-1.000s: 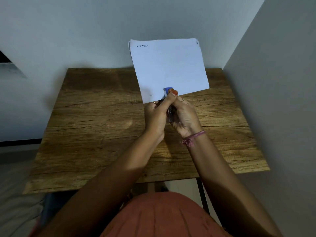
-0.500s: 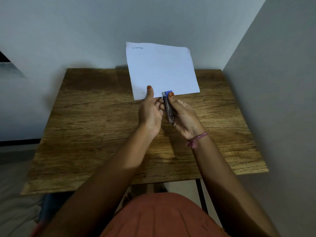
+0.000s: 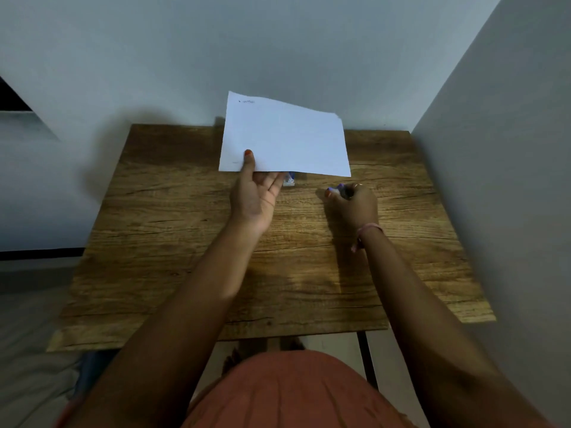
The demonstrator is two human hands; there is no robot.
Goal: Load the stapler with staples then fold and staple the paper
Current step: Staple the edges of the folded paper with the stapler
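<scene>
Head view gives me the paper [image 3: 284,137] as my landmark: folded by the look of it, lifted off the wooden table [image 3: 185,242], pinched at its near-left corner by my left hand [image 3: 255,193], thumb on top and fingers under. Just below its near edge a small blue box [image 3: 289,179] peeks out on the table, possibly the staples. To the right of the paper's near-right corner, my right hand [image 3: 355,203] is curled around the stapler [image 3: 338,189], low over the table. I judge stapling likely done, though no staple is visible.
</scene>
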